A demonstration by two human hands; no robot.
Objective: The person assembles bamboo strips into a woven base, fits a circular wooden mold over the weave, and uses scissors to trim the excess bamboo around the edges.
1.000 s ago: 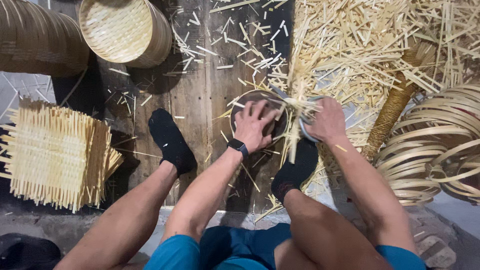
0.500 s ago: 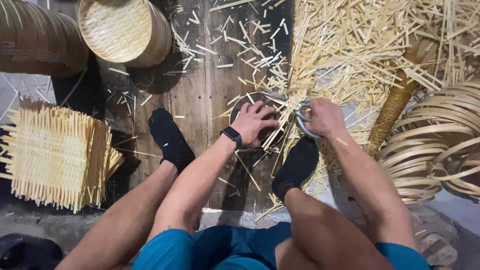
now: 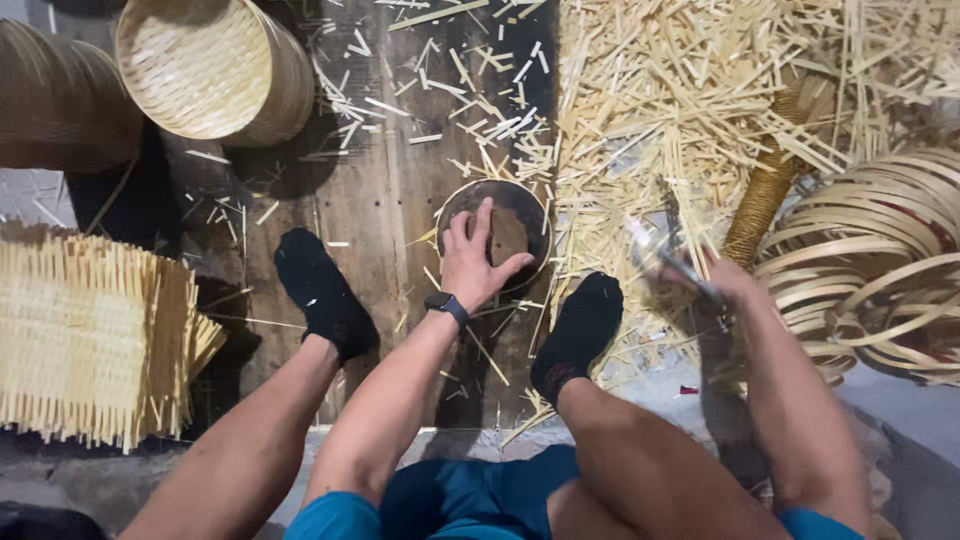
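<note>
Fingers of the left hand (image 3: 478, 262) press spread on the round dark block (image 3: 497, 228); at three o'clock, the right hand (image 3: 722, 282) grips a blurred metal tool (image 3: 665, 258).

Woven mat (image 3: 90, 340), round basket (image 3: 205, 65), hoops (image 3: 880, 260)

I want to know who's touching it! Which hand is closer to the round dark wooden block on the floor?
Left. The left hand rests flat on the round dark wooden block. The right hand is off to its right, over the pale bamboo strips, gripping a blurred metal tool.
</note>
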